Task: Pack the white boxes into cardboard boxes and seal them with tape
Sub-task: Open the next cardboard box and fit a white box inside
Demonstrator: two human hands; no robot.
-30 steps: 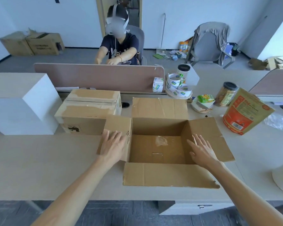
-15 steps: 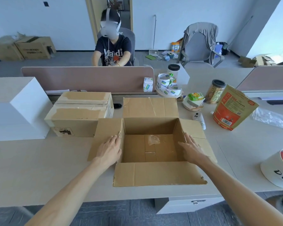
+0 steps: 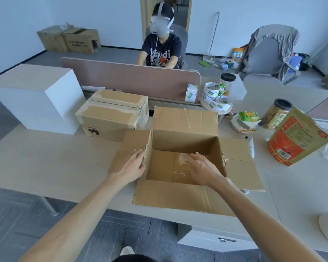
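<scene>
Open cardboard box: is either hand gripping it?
Nothing is held. Left hand lies flat on the left flap of the open cardboard box; right hand is open over its inside.

Across the brown divider (image 3: pixel 131 80) from me sat a person (image 3: pixel 162 52) in a dark shirt. To my right stood a red bag (image 3: pixel 297 142) and a black-lidded jar (image 3: pixel 275 116), perhaps of snacks.
</scene>
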